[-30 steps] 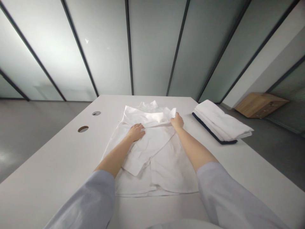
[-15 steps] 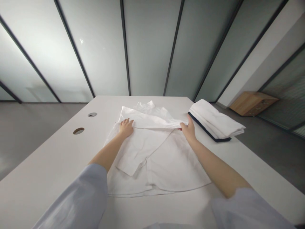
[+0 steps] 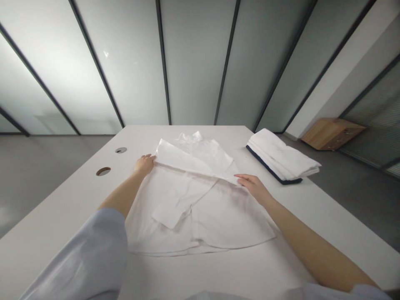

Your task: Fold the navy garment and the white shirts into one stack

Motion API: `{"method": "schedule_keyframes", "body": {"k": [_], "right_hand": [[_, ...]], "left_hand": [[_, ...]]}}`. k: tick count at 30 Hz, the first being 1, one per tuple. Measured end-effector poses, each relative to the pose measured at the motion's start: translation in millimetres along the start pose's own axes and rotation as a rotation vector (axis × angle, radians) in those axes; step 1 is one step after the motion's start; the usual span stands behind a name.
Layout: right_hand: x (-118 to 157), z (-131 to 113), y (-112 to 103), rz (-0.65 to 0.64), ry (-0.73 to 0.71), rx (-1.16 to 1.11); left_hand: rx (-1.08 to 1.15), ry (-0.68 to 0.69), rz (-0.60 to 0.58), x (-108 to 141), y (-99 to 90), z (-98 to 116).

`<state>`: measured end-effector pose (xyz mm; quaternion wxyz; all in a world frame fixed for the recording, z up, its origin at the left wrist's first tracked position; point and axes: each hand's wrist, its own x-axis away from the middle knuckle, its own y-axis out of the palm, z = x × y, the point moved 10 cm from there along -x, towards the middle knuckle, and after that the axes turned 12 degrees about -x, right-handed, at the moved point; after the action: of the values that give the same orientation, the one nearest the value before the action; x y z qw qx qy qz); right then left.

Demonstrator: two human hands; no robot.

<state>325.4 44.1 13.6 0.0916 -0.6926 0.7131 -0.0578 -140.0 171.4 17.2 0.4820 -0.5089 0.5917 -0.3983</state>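
Observation:
A white shirt (image 3: 231, 221) lies spread on the table, its lower hem toward me. A sleeve-like band of cloth (image 3: 187, 161) crosses its upper part at a slant, lower on the right. At the band's left end, my left hand (image 3: 145, 164) is closed on the cloth edge. My right hand (image 3: 253, 186) pinches the band's right end, fingers pointing left and thumb mostly hidden. Crumpled, slightly shiny white fabric shows beyond the band. Below it, another folded flap (image 3: 175, 208) rests slantwise on the shirt.
On the white table (image 3: 71, 216), a stack of folded white cloth (image 3: 281, 154) sits on a dark folded piece (image 3: 289, 181) at the right edge. Two round holes (image 3: 103, 171) are at the left. A wooden cabinet (image 3: 331, 133) stands beyond, near frosted glass panels (image 3: 193, 62).
My left hand has moved left to the shirt's outer edge. My right hand has come down toward me, so the band now slants down to the right. The near left side has spread outward.

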Motion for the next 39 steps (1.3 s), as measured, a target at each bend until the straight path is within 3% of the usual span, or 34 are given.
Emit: {"method": "schedule_keyframes", "body": {"k": [3,7,10,13,16,18,22,25,28,34,39], "right_hand": [[9,8,8,-0.107,0.035,0.201],[26,-2,14,-0.194,-0.033,0.271],[32,-7,13,-0.251,-0.025,0.303],[19,-18,-9,-0.099,-0.071,0.306],[-1,-32,-18,0.028,-0.18,0.334],[-14,-33,-4,-0.003,-0.225,0.412],[-28,-13,49,-0.205,-0.276,0.72],[-31,13,68,-0.283,-0.204,0.949],[-30,26,68,-0.29,-0.159,1.028],[-25,28,64,-0.299,-0.151,1.044],[-18,10,69,-0.311,-0.194,1.099]], "left_hand": [[-0.033,0.035,-0.058,3,7.0,3],[-0.016,0.013,-0.11,5,8.2,6],[0.025,-0.015,-0.03,5,-7.2,14],[0.078,0.004,0.075,6,-26.0,35],[0.116,0.092,0.06,12,-29.8,71],[0.131,0.137,0.004,16,-24.3,93],[0.115,0.179,-0.1,25,-5.8,115],[0.099,0.195,-0.106,29,1.1,116],[0.101,0.183,-0.104,30,2.3,113],[0.095,0.185,-0.136,33,1.7,115],[0.092,0.203,-0.136,40,1.8,118]]}}
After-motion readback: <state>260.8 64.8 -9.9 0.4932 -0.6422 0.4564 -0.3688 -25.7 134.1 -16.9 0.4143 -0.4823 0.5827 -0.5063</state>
